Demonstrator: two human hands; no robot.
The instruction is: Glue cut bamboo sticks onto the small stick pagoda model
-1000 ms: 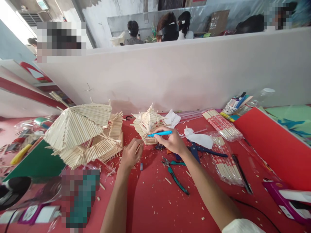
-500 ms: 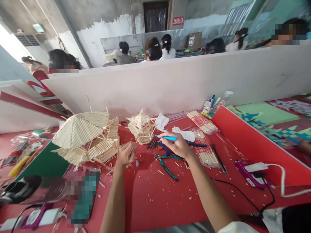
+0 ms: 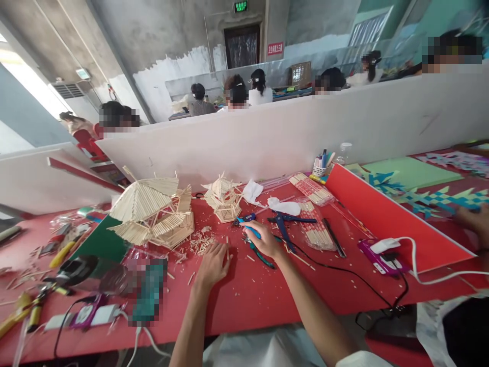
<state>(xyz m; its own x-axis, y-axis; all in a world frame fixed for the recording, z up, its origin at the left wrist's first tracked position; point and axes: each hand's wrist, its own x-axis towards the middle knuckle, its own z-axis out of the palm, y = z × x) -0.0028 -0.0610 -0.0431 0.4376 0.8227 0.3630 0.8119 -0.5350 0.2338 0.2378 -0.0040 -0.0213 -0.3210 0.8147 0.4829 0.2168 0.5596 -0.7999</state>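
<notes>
My left hand point(image 3: 214, 264) is low over the red table, its fingers bent around a short thin wooden stick point(image 3: 227, 241) that stands up between thumb and fingers. In my right hand point(image 3: 266, 240) is a blue pen point(image 3: 250, 228), its tip pointing up and left. Just beyond stands a small pavilion model made of sticks point(image 3: 222, 200). A larger stick-built pavilion point(image 3: 153, 209) is to the left. Small cut stick pieces point(image 3: 201, 239) lie heaped near my left hand. Green-handled cutting pliers point(image 3: 263, 259) rest partly behind my right hand.
A blue-handled cutter point(image 3: 284, 223), packs of sticks point(image 3: 316, 229) and white tissue point(image 3: 284, 206) lie to the right. A red board point(image 3: 393, 219) stands beyond a purple power strip point(image 3: 382, 259). At left are a phone point(image 3: 148, 290) and a bottle point(image 3: 103, 275). A white partition point(image 3: 267, 137) closes the back.
The view has shifted. My left hand has moved away from the large pavilion, uncovering the heap of pieces. My right hand has come lower, still with the pen.
</notes>
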